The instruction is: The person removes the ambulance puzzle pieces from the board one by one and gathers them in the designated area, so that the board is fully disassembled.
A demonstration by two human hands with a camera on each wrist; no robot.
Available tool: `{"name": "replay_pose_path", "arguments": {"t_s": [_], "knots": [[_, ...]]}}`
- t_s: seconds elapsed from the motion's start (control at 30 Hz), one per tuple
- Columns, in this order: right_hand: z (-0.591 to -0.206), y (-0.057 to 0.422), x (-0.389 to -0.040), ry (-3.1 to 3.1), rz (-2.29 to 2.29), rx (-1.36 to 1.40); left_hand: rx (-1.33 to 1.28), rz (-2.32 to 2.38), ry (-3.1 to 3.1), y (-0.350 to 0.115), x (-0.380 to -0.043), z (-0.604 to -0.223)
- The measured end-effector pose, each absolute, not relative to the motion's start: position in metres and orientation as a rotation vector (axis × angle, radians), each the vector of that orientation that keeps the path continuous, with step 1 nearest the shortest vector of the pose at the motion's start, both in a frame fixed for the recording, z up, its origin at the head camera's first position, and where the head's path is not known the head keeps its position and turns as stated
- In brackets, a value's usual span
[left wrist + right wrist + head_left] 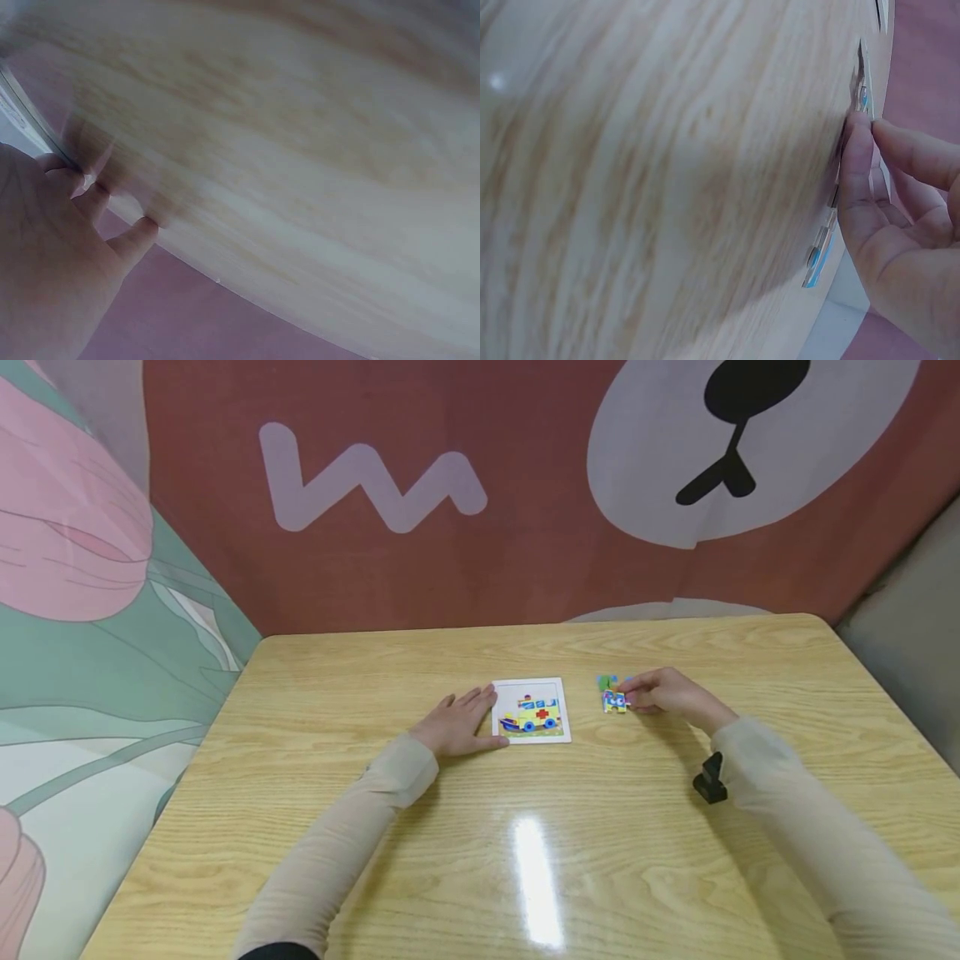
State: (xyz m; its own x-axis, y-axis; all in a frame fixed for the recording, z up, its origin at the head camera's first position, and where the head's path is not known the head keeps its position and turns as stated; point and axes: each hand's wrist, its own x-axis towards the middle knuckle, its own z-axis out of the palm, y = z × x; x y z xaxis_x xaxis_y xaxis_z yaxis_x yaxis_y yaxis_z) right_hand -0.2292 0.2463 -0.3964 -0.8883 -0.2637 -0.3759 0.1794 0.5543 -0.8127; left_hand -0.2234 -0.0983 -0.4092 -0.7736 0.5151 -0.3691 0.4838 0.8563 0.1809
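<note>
Wood-grained tabletop (420, 653) against a red-brown wall (525, 568) with a pale zigzag; toward the far edge, a white frame (566, 710) with a yellow ambulance picture (536, 717) seemingly put together across the lower part, so well along, by the look of it; pale area above too small to read as bare or printed; seemingly left to place, a small cluster of loose pieces (606, 681) to the right, apart from the frame, exact count hidden; left hand (463, 727) at the frame's left edge, fingers straight and spread, touching without gripping, thumb by the near corner; right hand (663, 693) at the cluster, thumb and forefinger nearly together, apparently pinching one puzzle piece (615, 701)
</note>
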Motion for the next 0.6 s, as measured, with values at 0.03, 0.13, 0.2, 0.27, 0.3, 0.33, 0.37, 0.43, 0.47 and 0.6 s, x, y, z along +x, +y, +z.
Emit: {"name": "replay_pose_path", "arguments": {"t_s": [0.03, 0.13, 0.2, 0.27, 0.3, 0.33, 0.37, 0.43, 0.47, 0.6], "knots": [[-0.3962, 0.2460, -0.2290, 2.335, -1.289, -0.068, 0.735, 0.110, 2.621, -0.0983, -0.2234, -0.4095], [-0.3962, 0.2461, -0.2293, 2.339, -1.277, -0.070, 0.731, 0.114, 2.622, -0.0983, -0.2232, -0.4093], [-0.3961, 0.2458, -0.2295, 2.340, -1.266, -0.064, 0.732, 0.108, 2.624, -0.0982, -0.2231, -0.4092], [-0.3965, 0.2453, -0.2299, 2.341, -1.258, -0.063, 0.733, 0.104, 2.626, -0.0981, -0.2230, -0.4092], [-0.3967, 0.2450, -0.2301, 2.340, -1.258, -0.064, 0.733, 0.105, 2.626, -0.0981, -0.2230, -0.4091], [-0.3968, 0.2444, -0.2302, 2.339, -1.255, -0.059, 0.733, 0.105, 2.626, -0.0981, -0.2229, -0.4091], [-0.3967, 0.2443, -0.2304, 2.337, -1.256, -0.061, 0.732, 0.107, 2.627, -0.0982, -0.2229, -0.4090], [-0.3969, 0.2438, -0.2308, 2.332, -1.261, -0.059, 0.733, 0.111, 2.626, -0.0982, -0.2228, -0.4089], [-0.3970, 0.2437, -0.2311, 2.330, -1.261, -0.058, 0.733, 0.112, 2.625, -0.0983, -0.2231, -0.4092], [-0.3965, 0.2433, -0.2320, 2.326, -1.262, -0.053, 0.733, 0.110, 2.623, -0.0985, -0.2232, -0.4098]]}}
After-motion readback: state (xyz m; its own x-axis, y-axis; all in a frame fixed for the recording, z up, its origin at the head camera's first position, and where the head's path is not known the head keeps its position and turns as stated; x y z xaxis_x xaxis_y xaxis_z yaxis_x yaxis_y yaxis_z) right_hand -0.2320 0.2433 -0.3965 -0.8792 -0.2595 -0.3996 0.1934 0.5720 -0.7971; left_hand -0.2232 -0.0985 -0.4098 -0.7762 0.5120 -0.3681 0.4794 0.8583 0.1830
